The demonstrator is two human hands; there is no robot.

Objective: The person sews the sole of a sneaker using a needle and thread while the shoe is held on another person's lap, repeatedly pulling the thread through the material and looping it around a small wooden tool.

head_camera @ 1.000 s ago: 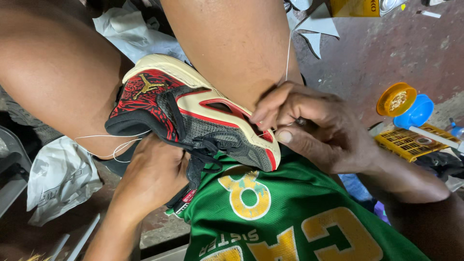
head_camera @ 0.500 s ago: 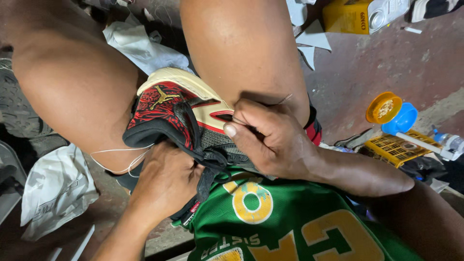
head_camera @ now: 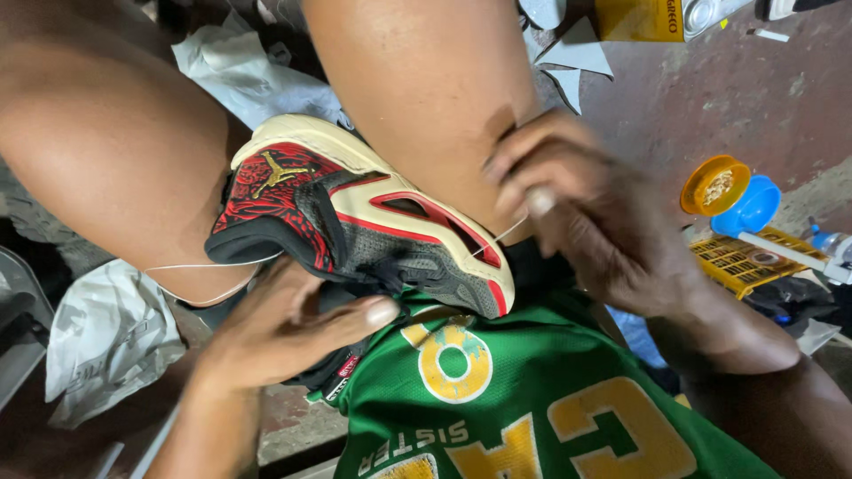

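While the red-and-black shoe (head_camera: 355, 222) sits wedged between the knees, the left hand (head_camera: 284, 333) cups its underside, and the right hand's (head_camera: 577, 213) grip pinches a pale thread (head_camera: 501, 238).

The person wears a bright green sports shirt (head_camera: 532, 399). It is made of shiny cloth with tiny holes all over, like a net. Big yellow letters with white edges run across it, and some of the yellow print looks cracked and worn. Smaller white letters sit lower down near the hem. The shirt has no long sleeves, so both arms are bare all the way down. The legs are bare too, at least the parts that show. The left hand (head_camera: 284, 333) has no glove and no ring, and its thumbnail is short and pale. The right hand (head_camera: 586, 231) is bare as well and looks blurry.
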